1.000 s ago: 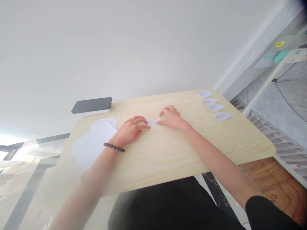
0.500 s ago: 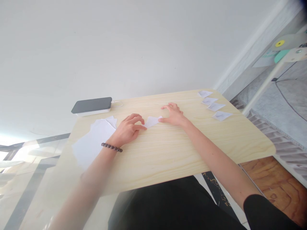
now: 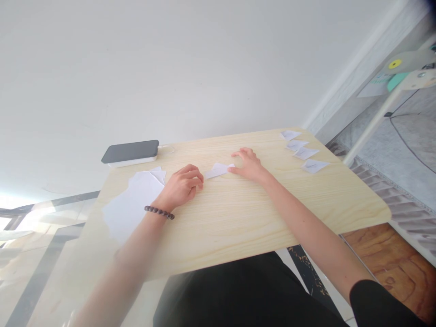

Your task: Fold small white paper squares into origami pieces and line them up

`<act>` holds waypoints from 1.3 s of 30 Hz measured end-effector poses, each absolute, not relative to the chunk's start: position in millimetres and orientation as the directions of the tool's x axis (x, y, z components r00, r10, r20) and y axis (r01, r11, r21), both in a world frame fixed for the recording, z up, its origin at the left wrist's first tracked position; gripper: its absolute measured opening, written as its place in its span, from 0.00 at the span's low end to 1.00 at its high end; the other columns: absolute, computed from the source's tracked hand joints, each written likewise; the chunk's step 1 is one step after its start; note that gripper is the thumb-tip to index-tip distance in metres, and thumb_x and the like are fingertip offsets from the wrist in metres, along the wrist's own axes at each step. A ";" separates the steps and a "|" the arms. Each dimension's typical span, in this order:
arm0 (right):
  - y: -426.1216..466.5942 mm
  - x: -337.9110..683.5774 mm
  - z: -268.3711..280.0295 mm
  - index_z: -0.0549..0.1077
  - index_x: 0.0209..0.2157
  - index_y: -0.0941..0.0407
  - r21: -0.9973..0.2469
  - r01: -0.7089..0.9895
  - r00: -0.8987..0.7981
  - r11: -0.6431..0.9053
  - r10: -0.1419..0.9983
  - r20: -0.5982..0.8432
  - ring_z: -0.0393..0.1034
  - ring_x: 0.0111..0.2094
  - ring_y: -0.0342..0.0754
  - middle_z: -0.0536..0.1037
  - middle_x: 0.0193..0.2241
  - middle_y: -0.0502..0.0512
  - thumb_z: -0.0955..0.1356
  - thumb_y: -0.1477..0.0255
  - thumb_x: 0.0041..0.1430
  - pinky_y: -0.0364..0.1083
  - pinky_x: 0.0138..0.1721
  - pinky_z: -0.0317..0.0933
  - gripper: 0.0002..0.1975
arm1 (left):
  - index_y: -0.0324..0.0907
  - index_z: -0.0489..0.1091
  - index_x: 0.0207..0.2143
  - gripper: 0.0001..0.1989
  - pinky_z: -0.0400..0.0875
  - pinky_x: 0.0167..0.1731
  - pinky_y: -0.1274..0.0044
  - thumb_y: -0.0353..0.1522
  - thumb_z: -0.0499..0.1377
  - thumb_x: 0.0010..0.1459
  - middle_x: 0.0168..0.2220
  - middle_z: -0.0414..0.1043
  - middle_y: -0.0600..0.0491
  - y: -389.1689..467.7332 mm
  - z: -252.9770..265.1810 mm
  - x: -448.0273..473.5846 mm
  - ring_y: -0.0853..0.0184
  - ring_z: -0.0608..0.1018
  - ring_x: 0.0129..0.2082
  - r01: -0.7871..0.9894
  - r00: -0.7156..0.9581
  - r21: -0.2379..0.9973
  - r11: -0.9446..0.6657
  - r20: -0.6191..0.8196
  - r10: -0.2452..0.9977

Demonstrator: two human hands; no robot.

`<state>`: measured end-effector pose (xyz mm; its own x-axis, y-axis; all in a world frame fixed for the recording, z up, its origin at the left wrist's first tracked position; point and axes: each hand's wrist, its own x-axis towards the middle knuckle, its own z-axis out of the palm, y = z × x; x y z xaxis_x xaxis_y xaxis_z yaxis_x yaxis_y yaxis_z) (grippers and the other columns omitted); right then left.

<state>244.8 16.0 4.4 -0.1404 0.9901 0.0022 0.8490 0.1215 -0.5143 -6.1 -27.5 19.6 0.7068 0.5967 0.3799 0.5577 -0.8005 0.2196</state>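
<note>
A small folded piece of white paper (image 3: 217, 170) lies on the light wooden table between my hands. My right hand (image 3: 250, 164) rests its thumb on the paper's right end, while the other fingers spread away from the thumb. Just left of the paper, my left hand (image 3: 186, 185) has its fingers curled in and closed, apart from the paper, with nothing visible in them. Under and beside the left wrist lies a spread of white paper sheets (image 3: 132, 202). Several folded paper pieces (image 3: 315, 166) lie in a column at the table's right side.
A dark-topped device with a white base (image 3: 131, 151) and a cable stands at the table's back left. The table (image 3: 238, 227) meets a pale wall (image 3: 204, 68) behind. A white stand (image 3: 374, 118) rises on the right, beyond the table edge.
The left hand has drawn off the paper, its fingers curling in. The paper now shows a folded-over strip along its near edge. The right hand has barely shifted.
</note>
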 end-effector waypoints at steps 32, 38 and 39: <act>-7.3 220.1 5.3 0.68 0.40 0.55 -0.847 0.386 -0.416 0.366 0.888 0.194 0.63 0.27 0.40 0.72 0.29 0.49 0.67 0.67 0.47 0.41 0.30 0.56 0.16 | 0.45 0.62 0.47 0.20 0.65 0.38 0.75 0.37 0.55 0.51 0.41 0.69 0.53 -29.3 13.3 15.5 0.70 0.71 0.33 0.585 0.242 0.742 -0.328 0.226 0.944; -5.6 220.9 2.5 0.72 0.34 0.57 -0.878 0.360 -0.375 0.316 0.911 0.174 0.63 0.26 0.40 0.73 0.26 0.50 0.68 0.64 0.46 0.41 0.28 0.56 0.13 | 0.43 0.67 0.39 0.20 0.62 0.28 0.79 0.44 0.58 0.46 0.27 0.69 0.56 -30.9 16.6 15.9 0.69 0.69 0.27 0.710 0.176 0.672 -0.211 0.120 0.977; -5.2 220.9 1.8 0.72 0.33 0.57 -0.884 0.352 -0.365 0.307 0.915 0.173 0.64 0.27 0.41 0.73 0.26 0.50 0.68 0.64 0.46 0.41 0.29 0.57 0.13 | 0.42 0.68 0.34 0.18 0.59 0.24 0.80 0.45 0.58 0.45 0.23 0.67 0.57 -31.4 17.5 16.0 0.70 0.67 0.24 0.735 0.176 0.647 -0.202 0.106 0.979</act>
<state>220.9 -5.2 1.8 -0.3649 0.9149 0.1728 0.3522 0.3074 -0.8840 16.0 -31.4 17.5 0.1758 0.9787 0.1058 0.7348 -0.2020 0.6475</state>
